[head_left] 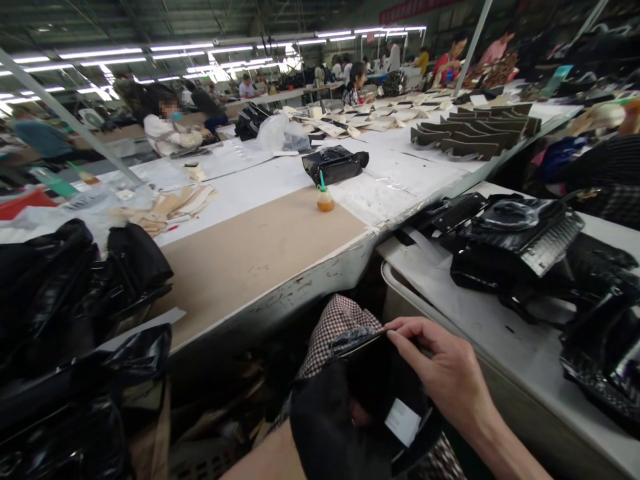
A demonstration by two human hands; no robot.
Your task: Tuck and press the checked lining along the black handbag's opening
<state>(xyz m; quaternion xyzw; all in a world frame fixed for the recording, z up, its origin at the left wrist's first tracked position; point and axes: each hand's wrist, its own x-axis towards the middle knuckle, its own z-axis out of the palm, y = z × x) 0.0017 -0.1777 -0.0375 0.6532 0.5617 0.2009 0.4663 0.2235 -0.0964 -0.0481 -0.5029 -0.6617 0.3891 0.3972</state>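
A black bag (320, 413) with its dark lining showing rests over my lap, and a small white label (403, 422) shows inside it. My right hand (445, 363) pinches the bag's upper rim between thumb and fingers. My left forearm reaches into the bag from below. Only a bit of my left hand (359, 413) shows in the dark opening; its fingers are hidden.
On the long table (260, 260) ahead stand a glue bottle (325, 199) with a green nozzle and a black bag (334, 164). Black bags pile up at left (45, 287) and on the right-hand table (520, 233). Olive pieces (475, 133) lie farther back. Several people work beyond.
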